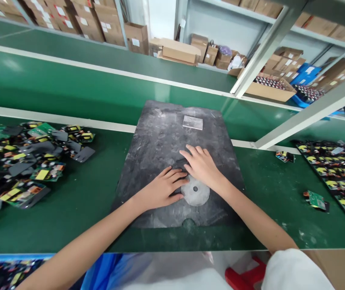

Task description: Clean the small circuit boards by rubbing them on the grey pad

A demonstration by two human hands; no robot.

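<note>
My left hand (163, 188) lies low over a dark, scuffed board (157, 137), its fingers stretched out to the right and its thumb at the left edge of a grey round disc (199, 195) with a small centre hole. On the far side of the disc is my right hand (201, 163), fingers apart and reaching to the left. Between the fingertips of both hands shows a dark flat piece (179, 164), mostly covered; its kind cannot be made out. A small silvery rectangular plate (193, 122) rests farther back on the board.
A heap of circuit boards with black sheets (39, 153) covers the green bench's left side. To the right lie a loose circuit board (316, 200), a smaller one (285, 156) and a dark tray of boards (338, 169). A slanted white post (308, 110) rises at right.
</note>
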